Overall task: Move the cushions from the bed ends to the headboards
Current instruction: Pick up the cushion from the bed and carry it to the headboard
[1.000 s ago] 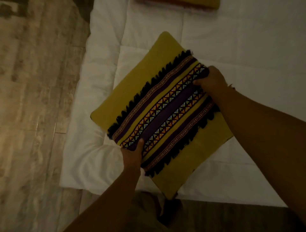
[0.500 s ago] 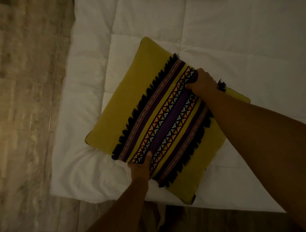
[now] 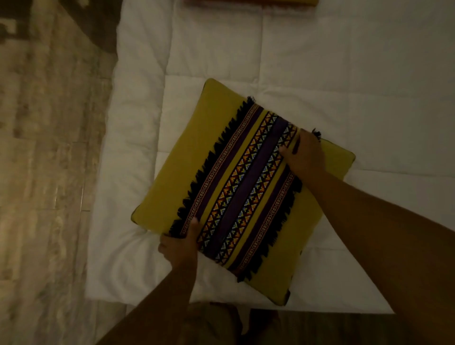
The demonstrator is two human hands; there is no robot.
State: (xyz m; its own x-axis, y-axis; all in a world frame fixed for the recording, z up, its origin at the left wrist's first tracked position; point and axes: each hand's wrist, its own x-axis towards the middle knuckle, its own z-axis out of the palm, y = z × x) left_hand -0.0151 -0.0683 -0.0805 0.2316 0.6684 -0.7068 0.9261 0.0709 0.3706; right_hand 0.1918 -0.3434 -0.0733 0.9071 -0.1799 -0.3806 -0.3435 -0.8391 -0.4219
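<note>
A mustard-yellow square cushion (image 3: 197,167) with a purple patterned band and black fringe sits turned like a diamond over the near end of the white bed (image 3: 320,73). My left hand (image 3: 181,243) grips its near edge, thumb on top of the band. My right hand (image 3: 304,155) holds the far right edge, fingers curled over the band. Whether the cushion rests on the duvet or hangs just above it I cannot tell. A second cushion (image 3: 251,2) shows as a dark orange and yellow strip at the top edge of the view.
The bed's near edge (image 3: 221,303) runs just in front of my legs (image 3: 216,322). A pale wood-look floor (image 3: 44,172) lies to the left. A dark patch (image 3: 98,22) covers the floor at the upper left.
The cushion has turned slightly and shifted right under my hands. My left hand moved leftward along the near edge. The view tilted up, so the second cushion shows again at the top.
</note>
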